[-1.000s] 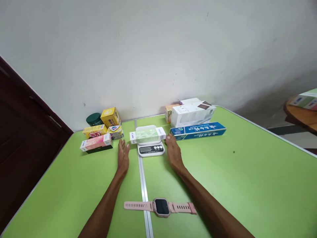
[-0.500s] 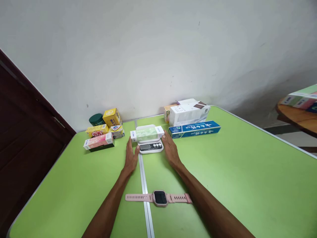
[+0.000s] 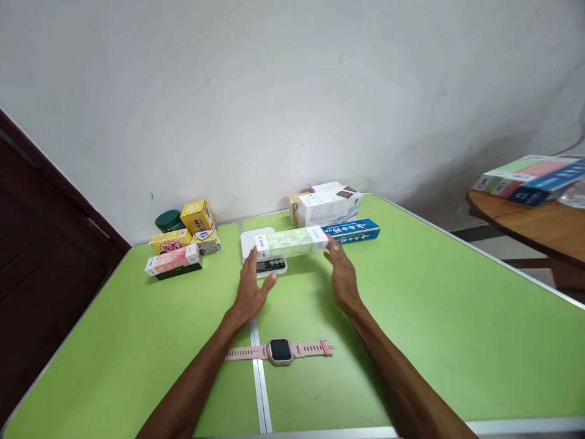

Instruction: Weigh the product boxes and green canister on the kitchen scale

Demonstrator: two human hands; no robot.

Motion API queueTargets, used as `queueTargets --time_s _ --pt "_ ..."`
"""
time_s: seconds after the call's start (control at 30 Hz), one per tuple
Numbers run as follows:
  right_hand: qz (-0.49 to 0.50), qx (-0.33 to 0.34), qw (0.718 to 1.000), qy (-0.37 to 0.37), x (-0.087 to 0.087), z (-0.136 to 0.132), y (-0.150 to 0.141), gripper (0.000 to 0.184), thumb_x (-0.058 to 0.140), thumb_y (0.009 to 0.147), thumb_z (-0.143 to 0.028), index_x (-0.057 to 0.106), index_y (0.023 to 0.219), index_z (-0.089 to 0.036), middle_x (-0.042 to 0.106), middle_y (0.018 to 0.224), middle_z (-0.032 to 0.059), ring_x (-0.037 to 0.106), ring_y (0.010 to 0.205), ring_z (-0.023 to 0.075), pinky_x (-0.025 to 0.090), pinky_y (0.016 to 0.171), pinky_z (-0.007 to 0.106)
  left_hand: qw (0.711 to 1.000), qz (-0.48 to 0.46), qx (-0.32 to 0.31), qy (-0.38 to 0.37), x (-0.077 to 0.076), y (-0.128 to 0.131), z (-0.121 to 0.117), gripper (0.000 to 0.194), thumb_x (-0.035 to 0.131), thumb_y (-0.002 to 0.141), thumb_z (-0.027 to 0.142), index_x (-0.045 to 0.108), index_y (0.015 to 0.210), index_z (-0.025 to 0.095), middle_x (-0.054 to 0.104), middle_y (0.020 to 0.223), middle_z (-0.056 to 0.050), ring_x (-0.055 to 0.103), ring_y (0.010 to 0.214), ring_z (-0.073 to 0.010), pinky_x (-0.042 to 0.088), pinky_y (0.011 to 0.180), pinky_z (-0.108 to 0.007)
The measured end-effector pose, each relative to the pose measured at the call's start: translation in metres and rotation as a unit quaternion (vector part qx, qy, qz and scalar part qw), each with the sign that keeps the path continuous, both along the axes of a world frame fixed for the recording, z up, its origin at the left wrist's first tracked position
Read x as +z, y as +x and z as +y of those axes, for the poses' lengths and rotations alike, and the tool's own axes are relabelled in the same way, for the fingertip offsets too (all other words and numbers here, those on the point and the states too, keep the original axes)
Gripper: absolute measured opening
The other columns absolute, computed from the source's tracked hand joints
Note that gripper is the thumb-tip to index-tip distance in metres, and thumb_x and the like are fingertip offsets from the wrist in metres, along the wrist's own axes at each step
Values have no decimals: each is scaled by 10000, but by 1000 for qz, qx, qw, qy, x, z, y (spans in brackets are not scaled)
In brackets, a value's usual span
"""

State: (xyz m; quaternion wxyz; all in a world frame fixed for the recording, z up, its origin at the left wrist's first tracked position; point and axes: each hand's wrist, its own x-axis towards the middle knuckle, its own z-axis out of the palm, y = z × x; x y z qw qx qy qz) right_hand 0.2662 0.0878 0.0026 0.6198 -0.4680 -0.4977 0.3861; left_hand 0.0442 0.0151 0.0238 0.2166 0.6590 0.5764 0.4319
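A long green-and-white toothpaste box (image 3: 292,241) is held level between my two hands, lifted above the table. My left hand (image 3: 250,283) presses its left end with the fingers, the thumb sticking out to the side. At the opposite end, the fingers of my right hand (image 3: 343,277) grip the box. Behind and below it lies a white kitchen scale (image 3: 249,241) with a dark display panel; the box hides part of it. Nearer to me, a pink smartwatch (image 3: 280,351) lies stretched out flat on the green table (image 3: 311,317), between my forearms.
On the left stand a pink box (image 3: 172,261), yellow boxes (image 3: 196,214) and a dark green round container (image 3: 168,221). Behind my right hand are a blue toothpaste box (image 3: 356,230) and white boxes (image 3: 326,208). More boxes lie on a wooden stool (image 3: 507,213) at right.
The green-and-white box has come up off the scale and moved right, carried between both hands. The view has turned slightly to the right, showing more of the stool.
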Motion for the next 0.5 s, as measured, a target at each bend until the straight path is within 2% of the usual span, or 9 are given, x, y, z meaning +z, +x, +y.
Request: queueTargets --time_s 0.1,0.23,0.3,0.37,0.5 --pt "-39 -71 997 -9 -1 -9 45 805 377 971 -809 613 1484 -234 587 1555 99 519 1455 317 366 1243 516 993 15 -81 -82 2 35 -7 964 551 953 691 180 1698 203 176 1780 -128 143 1658 -319 147 1354 -521" --pt "-128 -126 981 -70 -6 -16 92 845 319 949 -835 649 1428 -222 638 1490 128 556 1397 351 394 1204 527 965 45 -164 -200 5 77 -7 1070 472 944 761 35 1711 156 -1 1789 -111 1 1666 -318 99 1360 -520" --pt "-182 -132 969 -102 -9 -12 104 877 296 932 -843 642 1425 -205 637 1482 156 560 1379 370 407 1182 543 953 75 -180 -231 8 91 -1 1101 437 943 776 -24 1703 126 -49 1785 -121 -30 1665 -313 77 1359 -514" --pt "-236 -133 956 -116 -12 -3 110 961 269 909 -853 603 1454 -135 618 1485 215 551 1376 403 400 1174 567 946 108 -184 -243 10 102 10 1108 414 950 764 -47 1693 83 -61 1781 -149 -37 1665 -312 63 1358 -502" --pt "-309 -149 932 -114 -18 20 113 1137 205 871 -875 510 1487 30 578 1453 347 519 1375 487 385 1147 630 947 144 -183 -223 7 115 31 1106 406 947 735 0 1681 15 -17 1775 -205 -14 1665 -330 53 1354 -497"
